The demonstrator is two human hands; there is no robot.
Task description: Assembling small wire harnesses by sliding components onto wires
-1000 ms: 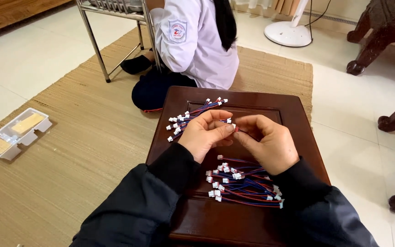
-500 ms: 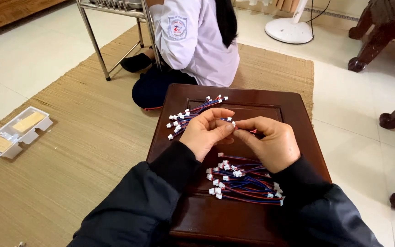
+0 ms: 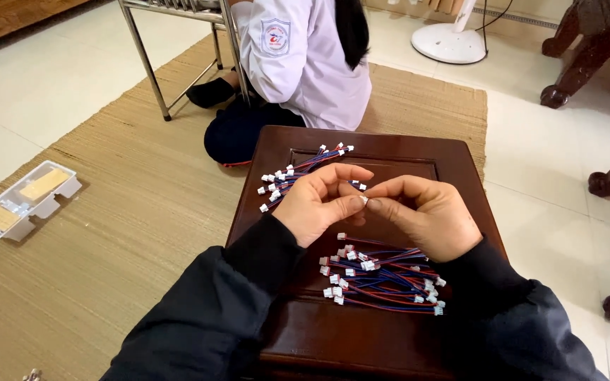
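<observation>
White tray (image 3: 49, 206) on the mat (image 3: 128, 233) holds tan pieces (image 3: 42, 183)

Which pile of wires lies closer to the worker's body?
The tangled pile below the hands, by the sleeves; the other bundle lies fanned out beyond the left hand, toward the seated person.

Tabletop (image 3: 460, 176) at centre frame is dark wood, polished, smooth and glossy; the wire leads (image 3: 383, 275) on it have smooth red and blue plastic sheathing with matt white plastic plugs. The mat (image 3: 107, 233) across the left looks like coarse woven straw, matt, while the floor (image 3: 552, 162) on the right is smooth pale tile with a slight sheen. Chair legs (image 3: 146, 63) at upper left are shiny bare metal, tray (image 3: 26, 201) at left is white plastic, sleeves (image 3: 206, 317) at bottom are matt dark cloth.
</observation>
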